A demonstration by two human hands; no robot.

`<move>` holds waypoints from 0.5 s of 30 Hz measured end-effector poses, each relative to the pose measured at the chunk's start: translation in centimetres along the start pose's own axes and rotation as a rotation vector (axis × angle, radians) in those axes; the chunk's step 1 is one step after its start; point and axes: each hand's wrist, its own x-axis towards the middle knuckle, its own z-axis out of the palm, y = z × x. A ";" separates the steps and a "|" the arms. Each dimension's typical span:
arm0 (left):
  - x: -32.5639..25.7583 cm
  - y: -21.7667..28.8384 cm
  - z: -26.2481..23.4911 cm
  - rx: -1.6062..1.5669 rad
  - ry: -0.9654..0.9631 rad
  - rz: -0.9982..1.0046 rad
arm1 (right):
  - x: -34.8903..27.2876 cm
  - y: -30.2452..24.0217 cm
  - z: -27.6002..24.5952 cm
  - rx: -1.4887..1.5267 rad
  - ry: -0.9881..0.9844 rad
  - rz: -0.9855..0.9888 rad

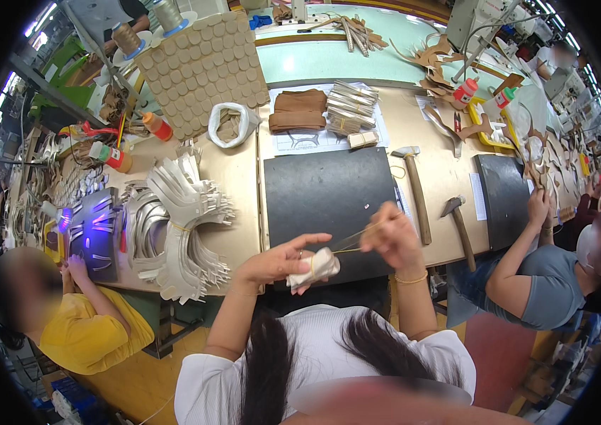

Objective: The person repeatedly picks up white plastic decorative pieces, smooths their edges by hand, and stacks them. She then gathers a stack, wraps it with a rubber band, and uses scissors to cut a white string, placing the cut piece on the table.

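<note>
My left hand is closed around a small bundle of pale cream strips, held above the near edge of a black mat. A thin yellow rubber band runs from the bundle, pulled taut to the right. Its other end is pinched in the fingers of my right hand. Beyond the mat, a similar small banded bundle lies before a stack of banded pale strips. Brown leather pieces are piled beside that stack.
Two hammers lie right of the mat. A large heap of curved pale leather parts fills the left. Behind it stand a white bag and a board of round pieces. Co-workers sit on both sides.
</note>
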 end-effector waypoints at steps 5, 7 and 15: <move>-0.4 0.0 0.5 0.085 0.084 0.026 | 0.3 -2.7 -1.1 -0.019 0.351 -0.121; -0.1 -0.2 0.4 -0.083 0.075 0.040 | 0.2 -2.5 -1.0 -0.072 0.409 -0.176; 2.7 -2.9 1.0 0.548 0.519 0.030 | 0.5 -3.3 -1.3 -0.218 0.593 -0.427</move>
